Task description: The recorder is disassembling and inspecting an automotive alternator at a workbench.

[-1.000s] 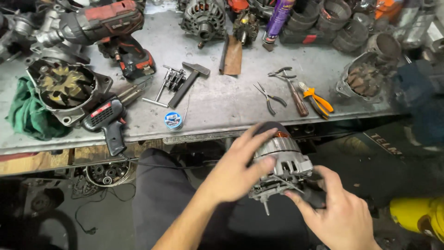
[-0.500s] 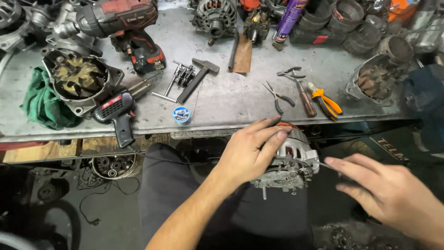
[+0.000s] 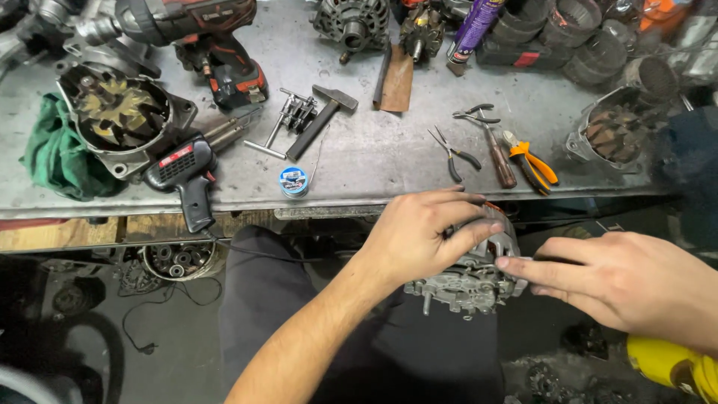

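Green rag (image 3: 56, 161) at worktop (image 3: 374, 161) left edge; soldering gun (image 3: 183, 172), hammer (image 3: 321, 120), pliers (image 3: 527, 164) further right. Left hand (image 3: 419, 236) grip closed over alternator (image 3: 467, 277), held on lap below worktop. Right hand (image 3: 621, 280) open, extended fingertips (image 3: 505, 263) touching alternator side.

Two drills (image 3: 187, 34) (image 3: 183, 176) are lying left of one hammer (image 3: 321, 116). Three pliers (image 3: 452, 153) (image 3: 486, 138) (image 3: 531, 164) are resting to its right.

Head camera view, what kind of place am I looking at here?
Probably an auto-electrical repair workshop. A scuffed metal workbench carries a hammer, pliers and a cordless drill, and both hands work on an alternator held on the lap.
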